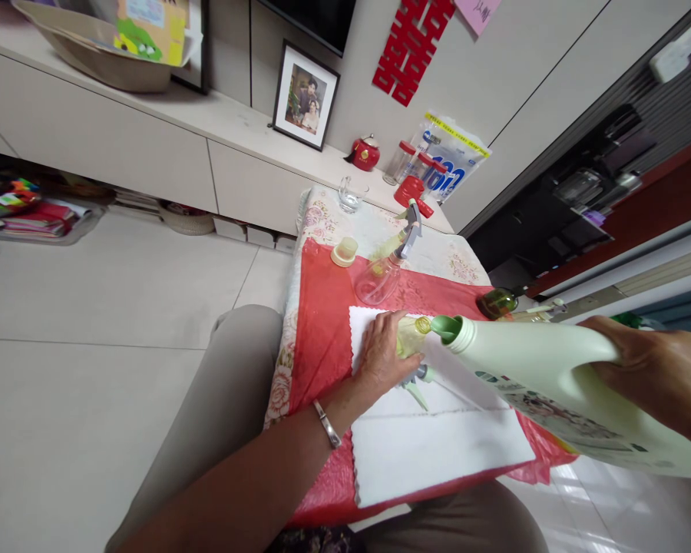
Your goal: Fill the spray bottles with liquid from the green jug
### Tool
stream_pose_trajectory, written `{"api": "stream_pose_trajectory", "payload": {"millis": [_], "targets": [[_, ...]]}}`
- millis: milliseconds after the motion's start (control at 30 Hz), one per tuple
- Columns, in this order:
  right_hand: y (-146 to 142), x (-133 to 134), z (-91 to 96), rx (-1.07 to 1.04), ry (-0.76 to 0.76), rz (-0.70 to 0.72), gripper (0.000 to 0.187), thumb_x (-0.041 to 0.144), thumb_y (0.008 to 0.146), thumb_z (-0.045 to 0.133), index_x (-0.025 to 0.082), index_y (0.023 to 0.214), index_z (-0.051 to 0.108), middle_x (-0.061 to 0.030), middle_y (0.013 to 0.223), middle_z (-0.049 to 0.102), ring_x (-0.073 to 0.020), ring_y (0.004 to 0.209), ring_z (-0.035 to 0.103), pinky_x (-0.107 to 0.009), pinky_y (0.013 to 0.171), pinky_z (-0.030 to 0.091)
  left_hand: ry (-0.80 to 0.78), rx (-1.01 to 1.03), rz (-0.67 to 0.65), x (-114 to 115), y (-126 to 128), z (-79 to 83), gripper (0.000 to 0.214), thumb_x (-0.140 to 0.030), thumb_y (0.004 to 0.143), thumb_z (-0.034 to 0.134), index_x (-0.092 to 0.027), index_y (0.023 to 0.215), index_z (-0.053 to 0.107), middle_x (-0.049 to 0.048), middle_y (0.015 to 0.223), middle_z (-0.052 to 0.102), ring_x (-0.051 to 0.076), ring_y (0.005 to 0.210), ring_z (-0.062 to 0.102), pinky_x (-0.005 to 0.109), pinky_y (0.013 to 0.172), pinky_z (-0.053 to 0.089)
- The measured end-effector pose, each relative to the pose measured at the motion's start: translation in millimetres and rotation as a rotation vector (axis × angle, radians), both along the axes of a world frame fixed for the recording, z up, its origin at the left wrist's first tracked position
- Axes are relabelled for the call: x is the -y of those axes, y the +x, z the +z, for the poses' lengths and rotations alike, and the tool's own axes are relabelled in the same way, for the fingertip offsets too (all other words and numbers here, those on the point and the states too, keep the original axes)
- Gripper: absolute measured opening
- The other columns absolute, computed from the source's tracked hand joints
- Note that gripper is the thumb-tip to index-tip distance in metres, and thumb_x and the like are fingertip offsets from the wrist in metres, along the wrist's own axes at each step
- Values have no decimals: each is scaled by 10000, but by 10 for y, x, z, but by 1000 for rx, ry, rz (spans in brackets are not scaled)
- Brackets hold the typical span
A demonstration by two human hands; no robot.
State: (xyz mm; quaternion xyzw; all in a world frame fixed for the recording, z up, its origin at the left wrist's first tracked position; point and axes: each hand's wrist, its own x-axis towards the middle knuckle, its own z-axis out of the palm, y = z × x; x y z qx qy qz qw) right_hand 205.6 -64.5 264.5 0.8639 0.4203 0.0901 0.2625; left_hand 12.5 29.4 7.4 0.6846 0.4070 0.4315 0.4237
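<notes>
My left hand (383, 349) is wrapped round a small yellowish clear bottle (410, 336) standing on a white cloth (438, 453). With my right hand (639, 361) I grip the handle of a large pale green detergent jug (530, 353), tilted on its side. Its green spout is at the small bottle's mouth; whether liquid is flowing I cannot tell. Beside my left hand lies a grey and green spray trigger head (419, 388), partly hidden. A clear spray bottle (378, 278) with a grey trigger stands behind, and a pale yellow cap (344, 252) sits to its left.
Red plastic sheeting (322, 330) covers part of the flowered tablecloth (461, 257). A glass cup (351, 196) stands at the table's far edge. A dark green bottle (497, 303) is at the right. Behind, a low cabinet (253, 161) bears a framed photo (306, 96) and a red pot (365, 153).
</notes>
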Motion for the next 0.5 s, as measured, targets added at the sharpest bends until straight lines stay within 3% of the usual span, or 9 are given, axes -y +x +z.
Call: {"api": "stream_pose_trajectory", "payload": {"millis": [500], "targets": [[30, 10, -31, -5, 16, 20, 471, 434, 768, 507, 517, 1227, 575, 30, 855, 683, -257, 855, 681, -316, 641, 463, 13, 2, 16, -3, 20, -27, 735, -238, 666, 810, -241, 1321, 476, 98, 1300, 562, 324, 1247, 521, 527, 1074, 432]]}}
